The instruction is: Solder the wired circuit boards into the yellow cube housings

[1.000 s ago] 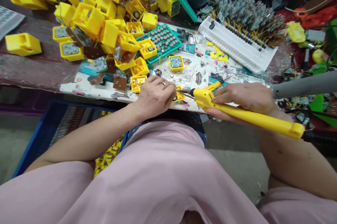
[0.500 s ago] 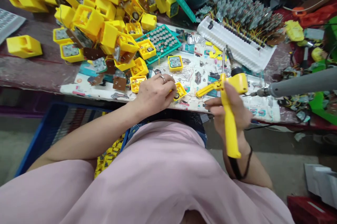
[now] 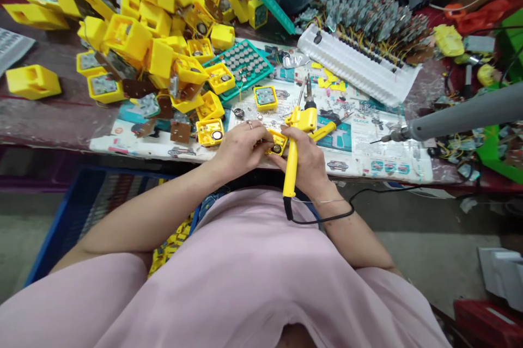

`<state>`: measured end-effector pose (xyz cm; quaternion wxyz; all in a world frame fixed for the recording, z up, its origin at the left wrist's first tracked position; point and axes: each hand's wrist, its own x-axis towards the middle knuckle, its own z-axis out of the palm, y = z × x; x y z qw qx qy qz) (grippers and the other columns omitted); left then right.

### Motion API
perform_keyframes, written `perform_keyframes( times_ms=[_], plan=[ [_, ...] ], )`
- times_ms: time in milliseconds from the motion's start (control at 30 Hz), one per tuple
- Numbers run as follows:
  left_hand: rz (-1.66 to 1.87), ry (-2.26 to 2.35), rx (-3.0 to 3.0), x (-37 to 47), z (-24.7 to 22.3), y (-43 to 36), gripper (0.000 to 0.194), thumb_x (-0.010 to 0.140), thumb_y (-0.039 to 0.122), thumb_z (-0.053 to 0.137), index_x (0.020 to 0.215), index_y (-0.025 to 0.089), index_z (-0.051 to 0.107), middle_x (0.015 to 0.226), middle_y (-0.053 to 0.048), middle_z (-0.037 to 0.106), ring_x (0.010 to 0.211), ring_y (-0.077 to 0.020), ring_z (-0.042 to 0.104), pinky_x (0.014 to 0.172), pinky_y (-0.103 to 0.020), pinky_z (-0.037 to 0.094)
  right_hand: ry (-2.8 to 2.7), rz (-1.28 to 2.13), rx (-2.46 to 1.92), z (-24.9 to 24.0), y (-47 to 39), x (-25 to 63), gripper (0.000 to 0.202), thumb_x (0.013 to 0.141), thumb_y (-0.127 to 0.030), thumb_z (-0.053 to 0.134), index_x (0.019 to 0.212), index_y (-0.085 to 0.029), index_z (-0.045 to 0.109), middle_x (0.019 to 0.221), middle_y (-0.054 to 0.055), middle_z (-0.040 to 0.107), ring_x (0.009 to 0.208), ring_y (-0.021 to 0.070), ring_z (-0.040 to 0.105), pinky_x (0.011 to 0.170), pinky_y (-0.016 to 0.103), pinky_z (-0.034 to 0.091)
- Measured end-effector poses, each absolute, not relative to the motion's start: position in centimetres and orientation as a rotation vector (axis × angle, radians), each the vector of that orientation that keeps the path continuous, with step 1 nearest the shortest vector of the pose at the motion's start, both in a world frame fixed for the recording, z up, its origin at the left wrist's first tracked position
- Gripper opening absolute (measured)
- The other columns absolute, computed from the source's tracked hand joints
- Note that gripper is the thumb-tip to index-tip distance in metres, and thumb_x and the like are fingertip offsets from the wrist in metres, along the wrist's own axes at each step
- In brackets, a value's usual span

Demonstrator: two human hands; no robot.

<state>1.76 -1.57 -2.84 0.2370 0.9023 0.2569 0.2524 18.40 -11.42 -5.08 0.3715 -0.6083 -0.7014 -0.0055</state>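
My right hand (image 3: 307,162) is wrapped around the handle of a yellow soldering gun (image 3: 291,168); its metal tip (image 3: 308,85) points away from me and a black cord trails from its lower end. Between my hands, at the table's front edge, lies a small open yellow plastic case (image 3: 278,141) with a round part inside. My left hand (image 3: 241,147) has its fingers closed at the left side of that case, partly hiding it. Left of this hand sits another open yellow case (image 3: 210,132). Farther back is a yellow case with a grey insert (image 3: 265,97).
Many yellow cases (image 3: 126,37) are heaped at the left. A green tray (image 3: 249,65) of round metal parts stands behind. A white ridged holder (image 3: 355,67) with wired parts is at back right. A grey electric screwdriver (image 3: 461,115) juts in from the right.
My right hand has moved left with the soldering gun, up to the case by my left hand. My left hand has stayed at the case. The view has shifted slightly.
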Motion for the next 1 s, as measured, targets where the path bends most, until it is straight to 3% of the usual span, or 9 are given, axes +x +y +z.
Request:
perform_keyframes(
  times_ms=[267, 433, 533, 667, 833, 900, 933, 1000],
  plan=[
    [0.761, 0.808, 2.031, 0.8, -0.5, 0.1, 0.027, 0.094, 0.042, 0.057, 0.083, 0.018, 0.062, 0.081, -0.002, 0.071, 0.069, -0.0132, 0.060, 0.063, -0.029, 0.053, -1.814, 0.036, -1.588, -5.5, -11.5, 18.4, 0.042, 0.090, -0.036, 0.069, 0.126, -0.027, 0.050, 0.123, 0.009, 0.070, 0.110, 0.0272, 0.069, 0.094, 0.043, 0.059],
    [0.840, 0.882, 1.797, -0.4, 1.4, 1.9, 0.021, 0.086, 0.041, 0.069, 0.083, 0.021, 0.065, 0.078, 0.000, 0.068, 0.071, -0.0121, 0.057, 0.067, -0.029, 0.051, -1.791, -0.023, -1.605, -5.0, -12.1, 18.9, 0.047, 0.086, -0.051, 0.071, 0.122, -0.023, 0.056, 0.114, 0.010, 0.073, 0.111, 0.0271, 0.068, 0.104, 0.044, 0.052],
    [0.751, 0.896, 2.029, 0.0, 3.7, 3.5, 0.022, 0.073, 0.042, 0.070, 0.075, 0.021, 0.068, 0.078, 0.000, 0.066, 0.073, -0.0141, 0.058, 0.066, -0.027, 0.045, -1.767, -0.144, -1.604, -4.3, -12.4, 19.8, 0.039, 0.091, -0.051, 0.066, 0.116, -0.022, 0.061, 0.108, 0.008, 0.075, 0.104, 0.0227, 0.070, 0.106, 0.039, 0.048],
    [0.714, 0.897, 2.643, 4.2, 7.7, 6.3, 0.038, 0.070, 0.057, 0.063, 0.067, 0.021, 0.074, 0.068, 0.003, 0.059, 0.062, -0.0092, 0.050, 0.070, -0.027, 0.042, -1.789, -0.299, -1.660, -4.5, -12.4, 20.4, 0.028, 0.097, -0.044, 0.058, 0.112, -0.022, 0.066, 0.098, 0.004, 0.075, 0.094, 0.0169, 0.069, 0.104, 0.034, 0.045],
    [0.071, 0.785, 2.851, 15.0, 12.6, 7.1, 0.014, 0.068, 0.026, 0.077, 0.076, 0.014, 0.078, 0.047, 0.013, 0.053, 0.050, -0.0020, 0.044, 0.085, -0.030, 0.049, -1.897, -0.313, -1.649, -5.9, -11.3, 20.0, 0.027, 0.101, -0.039, 0.052, 0.114, -0.022, 0.068, 0.093, 0.005, 0.074, 0.100, 0.0173, 0.067, 0.101, 0.035, 0.047],
    [0.109, 0.455, 2.722, 19.4, 13.7, 5.6, 0.013, 0.073, 0.019, 0.073, 0.076, 0.007, 0.077, 0.047, 0.011, 0.056, 0.050, -0.0017, 0.045, 0.084, -0.030, 0.048, -1.910, -0.273, -1.667, -6.1, -11.3, 19.9, 0.028, 0.102, -0.038, 0.050, 0.116, -0.023, 0.068, 0.093, 0.006, 0.074, 0.104, 0.0184, 0.066, 0.103, 0.036, 0.046],
    [0.130, 0.392, 2.659, 21.3, 14.1, 4.7, 0.022, 0.079, 0.022, 0.068, 0.085, 0.004, 0.077, 0.054, 0.008, 0.060, 0.057, -0.0025, 0.051, 0.082, -0.029, 0.047, -1.910, -0.255, -1.685, -6.0, -11.5, 19.9, 0.028, 0.102, -0.036, 0.050, 0.117, -0.023, 0.069, 0.092, 0.006, 0.074, 0.106, 0.0191, 0.066, 0.103, 0.037, 0.046],
    [0.200, 0.387, 2.564, 24.1, 14.5, 3.3, 0.043, 0.090, 0.025, 0.048, 0.117, -0.001, 0.068, 0.088, 0.001, 0.071, 0.079, -0.0041, 0.061, 0.079, -0.026, 0.043, -1.912, -0.223, -1.716, -5.7, -12.0, 20.3, 0.026, 0.101, -0.031, 0.050, 0.117, -0.024, 0.069, 0.093, 0.006, 0.074, 0.107, 0.0206, 0.065, 0.104, 0.039, 0.047]
  ],
)
